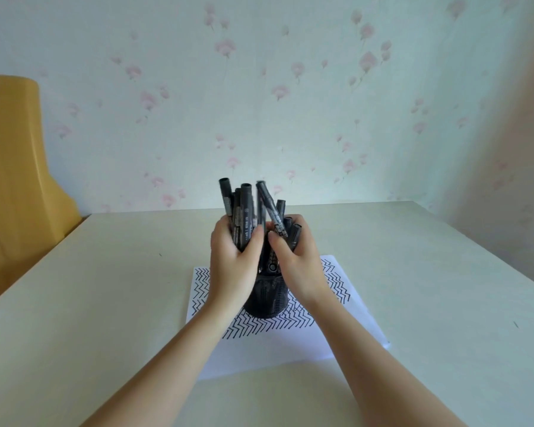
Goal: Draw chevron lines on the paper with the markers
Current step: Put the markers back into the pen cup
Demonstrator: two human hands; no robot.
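Note:
A white paper (284, 343) covered in rows of black chevron lines lies on the table. A black mesh pen holder (267, 295) stands on the middle of it. My left hand (233, 257) grips a bundle of several black markers (241, 217) above the holder. My right hand (293, 257) grips more black markers (273, 215), their caps pointing up and fanning right. Both bundles are over the holder's mouth; the markers' lower ends are hidden by my hands.
The pale table (105, 288) runs back to a flowered wall (290, 87). A yellow chair back (13, 167) stands at the left beyond the table edge. The paper's near strip is unmarked.

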